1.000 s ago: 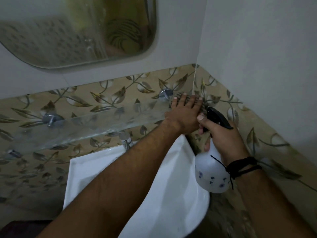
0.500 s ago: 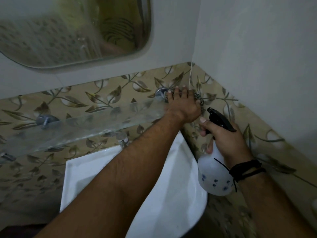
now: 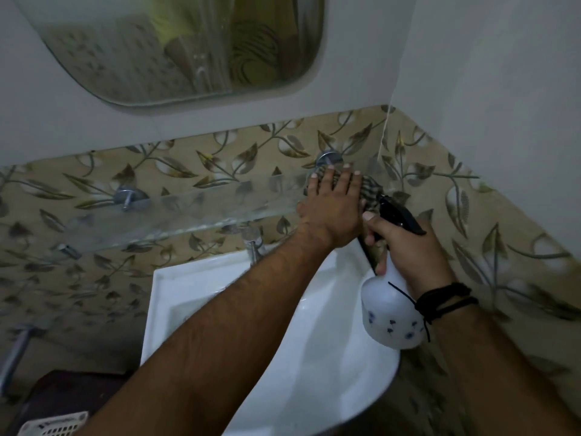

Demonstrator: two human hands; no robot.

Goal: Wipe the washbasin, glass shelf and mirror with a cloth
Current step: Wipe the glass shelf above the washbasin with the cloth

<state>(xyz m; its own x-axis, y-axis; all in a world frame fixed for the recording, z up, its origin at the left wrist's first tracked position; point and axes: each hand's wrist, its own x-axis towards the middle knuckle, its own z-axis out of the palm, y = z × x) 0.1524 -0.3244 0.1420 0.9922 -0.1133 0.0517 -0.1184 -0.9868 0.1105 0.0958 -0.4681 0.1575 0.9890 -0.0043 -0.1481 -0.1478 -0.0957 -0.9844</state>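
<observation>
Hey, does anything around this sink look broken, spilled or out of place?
Nothing stands out. The left hand presses a striped cloth on the glass shelf, the right hand holds a spray bottle, and the washbasin looks intact.

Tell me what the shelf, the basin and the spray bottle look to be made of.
Shelf: clear glass, since the leaf tiles show through it and its edge glints. Basin: probably glazed ceramic, white and glossy with soft highlights. Spray bottle: likely plastic, a milky translucent body with small blue prints and a black trigger head.

White washbasin [image 3: 195,284], striped cloth [image 3: 371,190], beige leaf-patterned tiles [image 3: 220,158], blue-flowered white bottle [image 3: 390,316].
</observation>
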